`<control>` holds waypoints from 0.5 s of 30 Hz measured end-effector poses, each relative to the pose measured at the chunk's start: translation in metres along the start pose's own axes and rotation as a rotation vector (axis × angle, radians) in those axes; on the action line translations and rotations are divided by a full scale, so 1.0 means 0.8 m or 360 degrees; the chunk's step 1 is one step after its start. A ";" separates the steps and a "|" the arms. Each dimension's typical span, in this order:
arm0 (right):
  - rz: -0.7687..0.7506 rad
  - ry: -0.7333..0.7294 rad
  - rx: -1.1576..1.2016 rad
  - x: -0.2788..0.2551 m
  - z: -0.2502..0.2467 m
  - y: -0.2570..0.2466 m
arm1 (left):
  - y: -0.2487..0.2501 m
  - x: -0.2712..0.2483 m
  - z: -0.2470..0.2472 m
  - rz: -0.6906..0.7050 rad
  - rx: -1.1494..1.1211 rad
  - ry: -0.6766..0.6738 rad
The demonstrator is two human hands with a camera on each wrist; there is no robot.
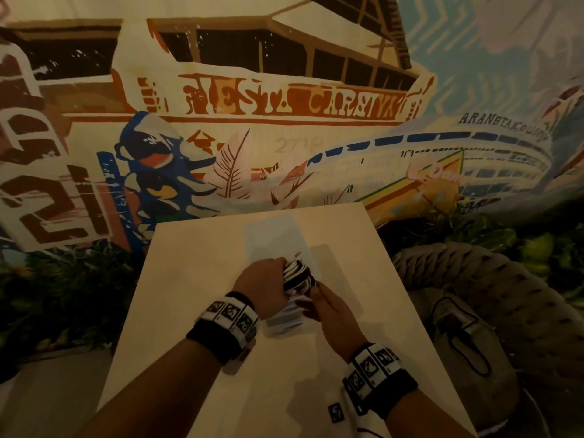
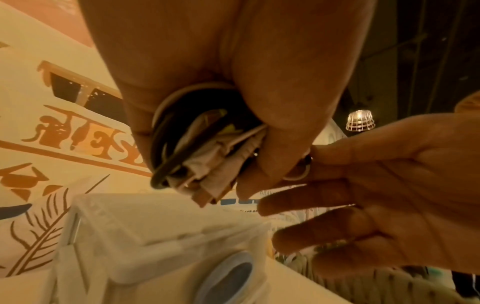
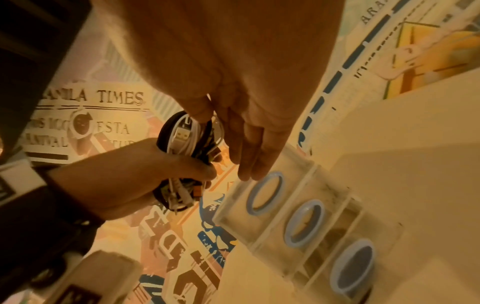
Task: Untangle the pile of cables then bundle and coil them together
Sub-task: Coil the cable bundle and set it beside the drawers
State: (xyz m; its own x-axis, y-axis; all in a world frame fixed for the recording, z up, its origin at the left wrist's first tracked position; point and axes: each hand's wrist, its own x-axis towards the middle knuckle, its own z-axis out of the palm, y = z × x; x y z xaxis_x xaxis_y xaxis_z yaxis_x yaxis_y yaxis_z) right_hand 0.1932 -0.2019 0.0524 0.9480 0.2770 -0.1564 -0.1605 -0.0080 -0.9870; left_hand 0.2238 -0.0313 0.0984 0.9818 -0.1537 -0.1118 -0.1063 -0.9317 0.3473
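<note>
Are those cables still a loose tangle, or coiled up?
Coiled. The cables form one tight black-and-white loop bundle gripped in the left hand.

Reaching both arms out over the middle, curling the left hand [image 1: 262,287] tight around a bundle, holding the right hand [image 1: 331,306] just beside it with fingers [image 3: 249,156] straight and together.
</note>
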 end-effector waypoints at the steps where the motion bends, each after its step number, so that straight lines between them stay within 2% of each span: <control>1: 0.0068 0.0038 0.0021 0.003 0.000 0.007 | -0.001 0.008 0.001 -0.0004 0.0048 -0.0039; 5: 0.0445 0.0163 0.0140 0.012 -0.008 0.064 | -0.013 0.024 0.012 -0.0047 0.0194 -0.0171; 10: 0.1384 0.0303 0.0791 0.030 -0.004 0.134 | -0.018 0.035 0.019 0.0040 0.0192 -0.0216; 12: 0.1508 0.0409 0.1039 0.042 0.004 0.146 | -0.014 0.037 0.020 0.0051 0.0288 -0.0265; 15: 0.1476 0.0527 0.1171 0.058 0.024 0.149 | -0.010 0.039 0.022 0.0027 0.0363 -0.0294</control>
State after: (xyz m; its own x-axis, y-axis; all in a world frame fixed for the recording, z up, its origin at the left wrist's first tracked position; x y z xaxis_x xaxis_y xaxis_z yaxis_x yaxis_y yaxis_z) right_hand 0.2128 -0.1714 -0.0715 0.3993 0.1970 -0.8954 -0.8258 0.5015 -0.2579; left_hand 0.2526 -0.0341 0.0759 0.9365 -0.2076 -0.2826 -0.1756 -0.9752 0.1347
